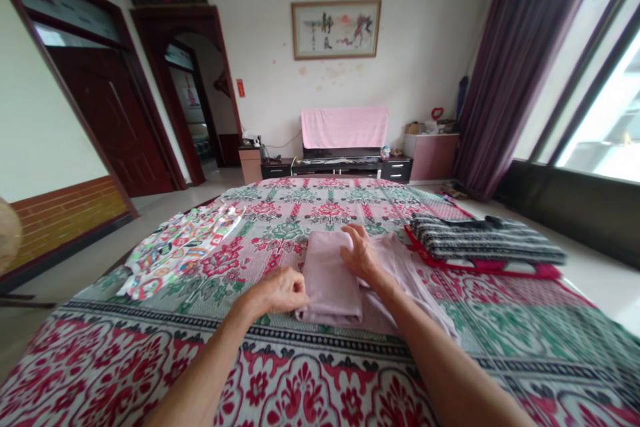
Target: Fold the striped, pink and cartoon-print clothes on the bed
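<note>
A pale mauve garment (333,280) lies in front of me; its left part is folded into a neat rectangle, and a looser part spreads out to the right. My left hand (283,290) is closed at the lower left edge of the fold, the fingertips against the cloth. Over the upper right of the folded part rests my right hand (361,253), its fingers apart and slightly bent, touching the fabric. Which kind of garment it is cannot be made out.
Beneath everything is a flowered red, green and white bedcover (300,373). To the left lies a white garment with a colourful print (180,247). A folded black-and-grey striped knit (480,240) sits on a red cloth (530,271) to the right. Beyond stands a low black cabinet (395,169).
</note>
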`<control>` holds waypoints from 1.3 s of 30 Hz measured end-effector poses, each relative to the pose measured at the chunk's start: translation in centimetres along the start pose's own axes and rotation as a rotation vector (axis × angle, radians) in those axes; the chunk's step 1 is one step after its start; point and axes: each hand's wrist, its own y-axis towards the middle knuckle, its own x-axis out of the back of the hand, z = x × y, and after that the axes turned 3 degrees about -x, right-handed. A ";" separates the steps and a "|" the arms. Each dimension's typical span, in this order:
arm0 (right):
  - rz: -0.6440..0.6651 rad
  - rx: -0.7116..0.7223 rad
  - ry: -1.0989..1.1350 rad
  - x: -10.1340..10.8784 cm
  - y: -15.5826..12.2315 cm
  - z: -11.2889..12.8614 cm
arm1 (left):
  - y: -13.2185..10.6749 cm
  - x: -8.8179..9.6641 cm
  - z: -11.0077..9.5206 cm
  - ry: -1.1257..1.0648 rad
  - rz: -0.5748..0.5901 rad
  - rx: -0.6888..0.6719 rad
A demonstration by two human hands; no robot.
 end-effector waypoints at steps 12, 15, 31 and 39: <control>0.205 0.062 -0.085 -0.8 -1.6 -0.1 | 1.2 -2.6 -0.3 0.047 -0.137 -0.124; 0.197 0.064 -0.075 -0.7 -1.5 -0.1 | 1.6 -2.6 -0.1 0.002 -0.202 -0.129; 0.212 0.047 -0.083 -0.6 -1.5 0.1 | 3.7 -4.7 5.4 0.005 -0.709 -0.073; 0.214 0.020 -0.065 -0.5 -1.5 0.0 | 1.6 -1.1 6.7 0.066 -0.227 -0.075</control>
